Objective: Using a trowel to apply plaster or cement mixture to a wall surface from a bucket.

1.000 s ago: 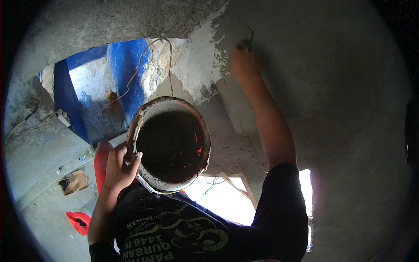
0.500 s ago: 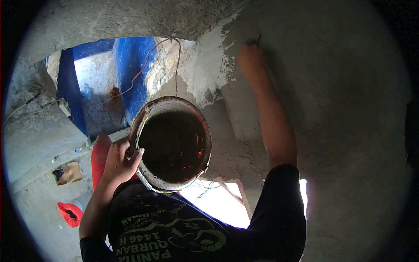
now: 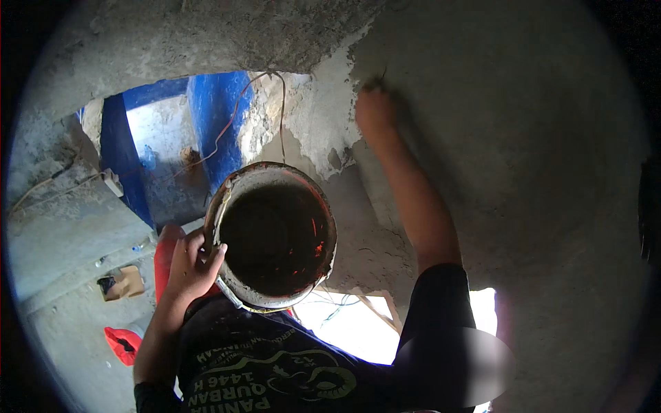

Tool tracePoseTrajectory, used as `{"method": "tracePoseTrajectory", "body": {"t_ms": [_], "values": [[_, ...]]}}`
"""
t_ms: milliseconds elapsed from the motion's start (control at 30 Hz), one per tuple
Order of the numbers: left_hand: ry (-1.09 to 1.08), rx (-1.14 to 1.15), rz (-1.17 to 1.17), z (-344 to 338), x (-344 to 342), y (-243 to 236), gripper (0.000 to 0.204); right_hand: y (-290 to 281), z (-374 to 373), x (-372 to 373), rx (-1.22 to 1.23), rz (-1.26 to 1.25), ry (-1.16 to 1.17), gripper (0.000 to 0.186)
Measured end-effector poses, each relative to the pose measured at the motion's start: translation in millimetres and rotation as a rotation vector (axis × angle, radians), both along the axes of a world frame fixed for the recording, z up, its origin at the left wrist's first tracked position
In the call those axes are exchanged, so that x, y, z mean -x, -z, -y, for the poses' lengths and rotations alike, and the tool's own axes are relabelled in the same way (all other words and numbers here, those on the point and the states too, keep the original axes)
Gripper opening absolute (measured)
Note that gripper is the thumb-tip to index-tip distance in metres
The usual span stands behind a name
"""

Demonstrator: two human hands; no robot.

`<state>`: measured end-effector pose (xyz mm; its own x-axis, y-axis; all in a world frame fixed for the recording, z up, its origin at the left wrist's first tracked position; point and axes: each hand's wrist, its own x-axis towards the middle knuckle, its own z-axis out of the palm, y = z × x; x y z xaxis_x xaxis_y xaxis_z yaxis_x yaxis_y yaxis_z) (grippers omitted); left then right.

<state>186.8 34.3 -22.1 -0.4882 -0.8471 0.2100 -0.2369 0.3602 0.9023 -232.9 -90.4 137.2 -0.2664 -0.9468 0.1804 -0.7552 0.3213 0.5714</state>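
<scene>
My left hand (image 3: 191,268) grips the left side of a round bucket (image 3: 233,292), its thumb hooked over the rim. Grey residue coats the rim, and reddish patches show on the dark inner wall. The bucket is held up in front of my body, its mouth facing up. My right arm reaches out to the grey plastered wall (image 3: 523,151). There, my right hand (image 3: 376,113) is closed close against the surface, near the ragged edge of a paler plaster patch (image 3: 323,103). A thin dark tip sticks out past the fingers; what they hold is mostly hidden.
A brown cable (image 3: 237,113) hangs beside the bucket. Beyond it is an opening with blue-painted sides (image 3: 217,113). On the floor at left lie an opened cardboard box (image 3: 126,283) and a red item (image 3: 122,344). Bright light comes through an opening (image 3: 344,323) below the bucket.
My right hand has moved left along the wall, toward the paler plaster. The view has shifted slightly, while my left hand keeps its grip on the bucket.
</scene>
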Motion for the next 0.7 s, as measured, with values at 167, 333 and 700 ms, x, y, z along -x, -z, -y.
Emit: {"method": "tracePoseTrajectory", "body": {"t_ms": [167,333,700], "values": [[0.052,-0.401,0.039,-6,-9,4,0.033,130,-101,-3,-0.071,0.047,-0.092,0.038],[-0.103,-0.322,-0.269,-21,-11,46,0.035,165,-160,-22,-0.193,0.578,0.323,0.043],[0.086,-0.486,-0.038,10,2,14,0.031,221,-334,-65,0.947,2.665,0.264,0.046]]}}
